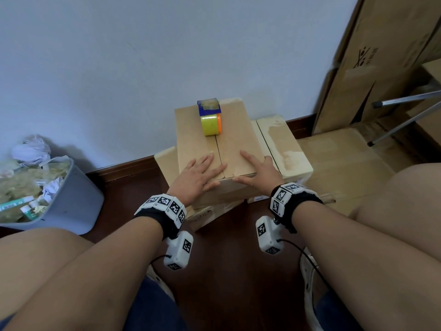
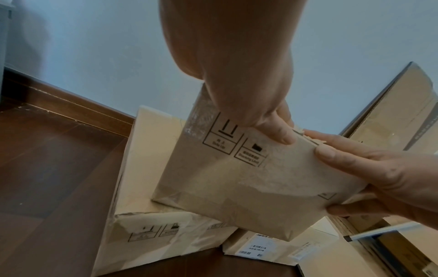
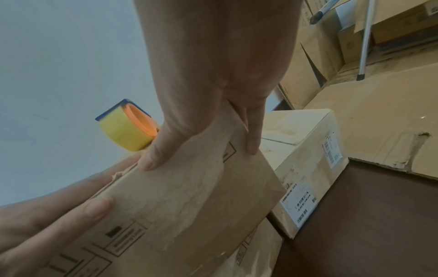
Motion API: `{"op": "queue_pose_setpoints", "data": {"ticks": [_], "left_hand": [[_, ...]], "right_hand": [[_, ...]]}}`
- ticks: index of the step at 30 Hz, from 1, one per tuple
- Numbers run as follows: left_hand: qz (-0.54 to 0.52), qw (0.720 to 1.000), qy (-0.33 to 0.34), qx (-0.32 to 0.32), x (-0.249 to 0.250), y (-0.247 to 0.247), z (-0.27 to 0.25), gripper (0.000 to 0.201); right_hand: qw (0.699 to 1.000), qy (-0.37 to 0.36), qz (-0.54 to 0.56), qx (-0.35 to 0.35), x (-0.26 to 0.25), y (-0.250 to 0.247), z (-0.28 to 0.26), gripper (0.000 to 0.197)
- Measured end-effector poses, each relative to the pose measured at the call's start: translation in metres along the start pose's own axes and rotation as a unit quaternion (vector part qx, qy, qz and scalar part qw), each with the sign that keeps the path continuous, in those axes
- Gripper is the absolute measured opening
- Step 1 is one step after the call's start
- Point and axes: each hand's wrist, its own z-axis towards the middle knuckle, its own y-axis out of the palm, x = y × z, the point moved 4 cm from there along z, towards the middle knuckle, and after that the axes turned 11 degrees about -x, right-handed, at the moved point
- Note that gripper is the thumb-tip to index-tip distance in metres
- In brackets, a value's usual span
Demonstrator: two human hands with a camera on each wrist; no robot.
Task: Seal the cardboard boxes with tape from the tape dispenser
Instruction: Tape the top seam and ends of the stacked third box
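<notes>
A brown cardboard box [image 1: 238, 139] sits on top of other boxes, its two top flaps folded down and meeting at a bare centre seam [image 1: 218, 149]. At the far end of the top, over the seam, stands the tape dispenser [image 1: 210, 118]: blue body, yellow roll, orange hub, seen too in the right wrist view [image 3: 128, 129]. My left hand [image 1: 199, 174] lies flat on the left flap near the front edge, its thumb [image 2: 277, 133] on the front face [image 2: 237, 178]. My right hand [image 1: 257, 169] presses the right flap at the front right corner, thumb [image 3: 151, 159] on the front.
Paler boxes [image 1: 284, 144] lie under and right of the top box. A full grey waste bin [image 1: 59, 199] stands at the left. Tall cartons [image 1: 381, 56] and metal tripod legs [image 1: 405, 111] crowd the right, with flattened cardboard [image 1: 346, 158] on the dark wood floor. A wall is close behind.
</notes>
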Motion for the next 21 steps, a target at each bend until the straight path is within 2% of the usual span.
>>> {"op": "queue_pose_setpoints", "data": {"ticks": [4,9,13,15,17,19,21], "left_hand": [[0.004,1.000,0.000,0.000,-0.001,0.000,0.001,0.066],[-0.005,1.000,-0.001,-0.011,0.000,0.000,0.001,0.061],[0.005,1.000,0.009,-0.017,-0.001,0.002,0.002,0.073],[0.006,1.000,0.008,-0.023,-0.001,0.001,0.002,0.074],[0.006,1.000,0.005,-0.025,0.001,-0.002,0.002,0.068],[0.007,1.000,0.005,-0.024,0.002,-0.004,0.001,0.060],[0.007,1.000,0.007,-0.023,0.002,-0.004,0.001,0.056]], "right_hand": [[1.000,0.000,-0.006,-0.002,-0.002,-0.001,-0.001,0.086],[1.000,-0.003,-0.002,-0.002,-0.001,-0.001,-0.001,0.087],[1.000,-0.001,0.009,-0.011,0.002,0.001,0.001,0.086],[0.999,0.016,-0.016,-0.030,0.000,-0.001,-0.002,0.083],[0.995,0.050,-0.079,-0.036,-0.007,-0.007,-0.004,0.071],[0.993,0.041,-0.112,-0.002,-0.023,-0.017,-0.002,0.057],[0.994,-0.007,-0.090,0.067,-0.042,-0.030,0.004,0.053]]}}
